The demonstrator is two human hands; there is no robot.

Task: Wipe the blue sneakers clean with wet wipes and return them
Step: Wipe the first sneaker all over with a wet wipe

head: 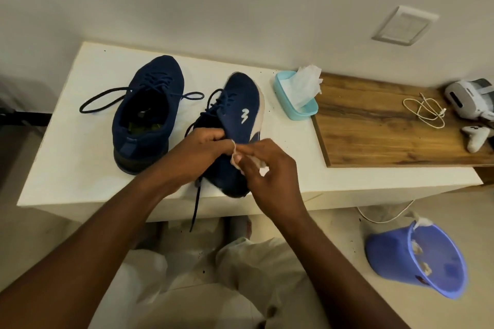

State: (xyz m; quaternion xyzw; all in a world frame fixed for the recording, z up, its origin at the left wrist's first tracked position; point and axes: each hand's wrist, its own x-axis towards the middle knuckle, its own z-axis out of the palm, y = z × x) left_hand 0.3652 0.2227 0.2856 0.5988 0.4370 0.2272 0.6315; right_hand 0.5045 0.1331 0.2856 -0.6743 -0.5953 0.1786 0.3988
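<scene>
The person's left grip (pixel 203 145) is holding the nearer dark blue knit sneaker with the white sole (pixel 240 104) by its collar. The fingers are curling round the opening and tipping the shoe onto its side on the white counter (pixel 66 155), so the face with the white logo is pointing up. The right grip (pixel 267 168) is pinching a crumpled white wet wipe (pixel 236 160) between thumb and fingertips and pressing it to the shoe's side near the heel, just beside the left knuckles. The heel is lying at the counter's near edge, and a dark lace is dangling down past it.

The second dark blue knit sneaker (pixel 149 104) is sitting upright just to the left with its laces spread loose, and neither grip is touching it. Whether it is wiped I cannot tell. Behind the tipped shoe a light blue plastic wipe tub (pixel 296 112) is standing open with a fresh white sheet (pixel 307 83) poking up. On the floor to the right a blue plastic bin (pixel 387 256) is holding a few crumpled used wipes (pixel 416 246).

From all that, the job is looking well under way but not finished. Wiping is going on at this shoe's heel side, the other shoe may be needing a pass, and both are waiting to be returned.
</scene>
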